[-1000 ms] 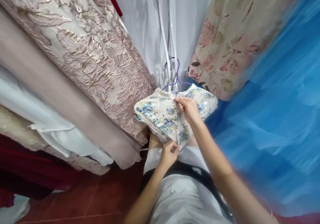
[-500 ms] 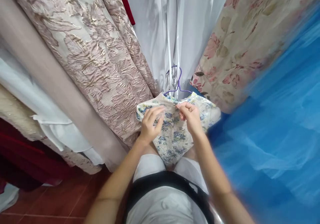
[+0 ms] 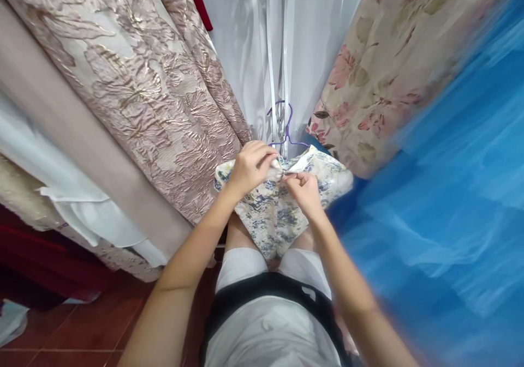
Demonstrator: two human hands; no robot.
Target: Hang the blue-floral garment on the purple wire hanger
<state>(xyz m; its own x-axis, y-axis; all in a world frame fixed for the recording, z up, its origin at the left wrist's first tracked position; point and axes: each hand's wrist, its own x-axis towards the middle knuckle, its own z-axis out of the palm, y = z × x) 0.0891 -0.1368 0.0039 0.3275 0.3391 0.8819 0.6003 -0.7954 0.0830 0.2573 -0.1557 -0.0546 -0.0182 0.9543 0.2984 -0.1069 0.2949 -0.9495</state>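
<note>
red tiled floor (image 3: 82, 326), brocade (image 3: 139, 94) hanging left, blue tulle (image 3: 434, 225) right; both hands (image 3: 250, 169) (image 3: 303, 191) pinching floral garment (image 3: 268, 222) near neckline

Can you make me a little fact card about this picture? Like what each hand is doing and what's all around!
Left hand: the left hand is at the neckline; its exact grip is hard to see
Right hand: the right hand pinches the neckline near its middle
Garment: floral garment, pale with blue flowers
Hanger: purple hanger, at the garment's neck
Behind: white cloth
Left side: shiny pink fabric
Right side: blue cloth
Floor: red tiles
</note>
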